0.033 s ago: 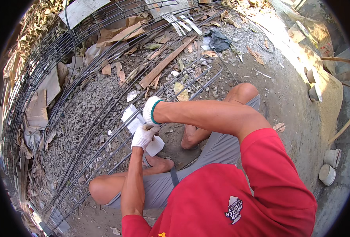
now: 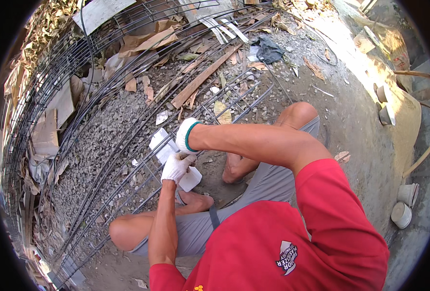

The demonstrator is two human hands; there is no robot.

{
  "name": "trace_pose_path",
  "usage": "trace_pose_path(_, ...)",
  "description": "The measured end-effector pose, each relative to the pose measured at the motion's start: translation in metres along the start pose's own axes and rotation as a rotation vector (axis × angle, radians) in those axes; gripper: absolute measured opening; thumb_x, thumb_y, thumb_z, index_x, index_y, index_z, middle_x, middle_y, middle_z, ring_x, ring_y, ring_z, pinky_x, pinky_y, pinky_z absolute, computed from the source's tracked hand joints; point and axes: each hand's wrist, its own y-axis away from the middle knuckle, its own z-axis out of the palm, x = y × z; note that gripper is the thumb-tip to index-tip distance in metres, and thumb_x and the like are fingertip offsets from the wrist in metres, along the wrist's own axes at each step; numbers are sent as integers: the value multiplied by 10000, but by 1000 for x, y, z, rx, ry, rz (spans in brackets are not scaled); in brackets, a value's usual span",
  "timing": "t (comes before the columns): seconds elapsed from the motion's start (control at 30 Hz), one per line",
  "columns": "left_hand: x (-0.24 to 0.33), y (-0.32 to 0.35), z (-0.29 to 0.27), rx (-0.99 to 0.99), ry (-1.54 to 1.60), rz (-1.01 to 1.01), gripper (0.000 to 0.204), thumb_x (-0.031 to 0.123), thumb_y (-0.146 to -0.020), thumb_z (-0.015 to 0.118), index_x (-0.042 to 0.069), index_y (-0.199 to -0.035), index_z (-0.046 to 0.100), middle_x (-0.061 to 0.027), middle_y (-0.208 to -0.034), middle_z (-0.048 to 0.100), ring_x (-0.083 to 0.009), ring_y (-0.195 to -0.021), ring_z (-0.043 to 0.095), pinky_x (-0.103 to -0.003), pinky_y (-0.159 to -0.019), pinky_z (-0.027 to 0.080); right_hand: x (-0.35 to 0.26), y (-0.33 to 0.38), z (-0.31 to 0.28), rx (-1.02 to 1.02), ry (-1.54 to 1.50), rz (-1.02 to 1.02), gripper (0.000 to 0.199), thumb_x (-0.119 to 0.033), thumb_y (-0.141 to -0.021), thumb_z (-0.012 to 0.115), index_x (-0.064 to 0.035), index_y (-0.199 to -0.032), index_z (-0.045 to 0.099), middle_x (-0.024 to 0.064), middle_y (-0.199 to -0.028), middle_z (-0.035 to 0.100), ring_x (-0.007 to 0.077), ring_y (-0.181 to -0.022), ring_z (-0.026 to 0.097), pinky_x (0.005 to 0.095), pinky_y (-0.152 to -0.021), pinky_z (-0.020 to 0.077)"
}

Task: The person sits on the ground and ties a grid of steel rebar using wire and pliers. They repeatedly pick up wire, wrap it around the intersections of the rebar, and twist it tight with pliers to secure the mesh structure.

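My left hand point(image 2: 176, 167), in a white knit glove, is closed at a rebar cage point(image 2: 149, 169) of thin dark bars. Its fingers curl inward, and whatever they hold is hidden. Just above it, my right hand point(image 2: 182, 136) wears a white glove with a green cuff edge. It bends down over the same bars, and its fingers are out of sight behind the wrist. White flat pieces, one beyond the bars point(image 2: 159, 141) and one on the near side point(image 2: 191, 180), lie by the hands.
Gravel point(image 2: 105, 128) spreads to the left, with long loose rebars point(image 2: 113, 145) across it. A wooden plank point(image 2: 202, 77) and a black plastic bag point(image 2: 268, 50) lie beyond. More rebar cages point(image 2: 72, 53) stand at far left. Buckets point(image 2: 401, 214) sit at right near sand point(image 2: 404, 126).
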Motion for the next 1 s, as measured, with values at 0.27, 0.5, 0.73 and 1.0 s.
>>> trace_pose_path(0.27,-5,-1,-2,4,22,12,282,274,-941,703,2,-954,773,-56,-771,732,-100,-600,589,-275,-570,481,-9,27,0,-63,-437,296,463,-406,-752,770,-24,-1012,798,223,-1009,770,396,-914,755,471,-815,594)
trace_pose_path(0.5,-10,-6,-3,-47,3,21,294,297,-940,694,14,-943,774,-45,-767,727,-99,-613,590,-272,-576,476,-13,33,53,143,-789,567,432,-379,-781,718,-2,-979,796,254,-954,756,402,-902,757,453,-807,598)
trace_pose_path(0.73,-15,-7,-2,-22,34,25,352,395,-930,737,46,-895,767,1,-741,682,-61,-577,520,-237,-513,393,-47,52,107,588,-1617,697,326,-295,-901,682,20,-893,767,89,-784,728,184,-664,620,351,-679,511)
trace_pose_path(1.0,-6,-3,-1,-35,69,1,333,365,-928,745,33,-944,778,-13,-783,711,-76,-626,559,-257,-570,440,-65,77,106,360,-2269,814,202,-256,-1009,660,-61,-960,679,36,-710,627,142,-503,590,301,-397,487)
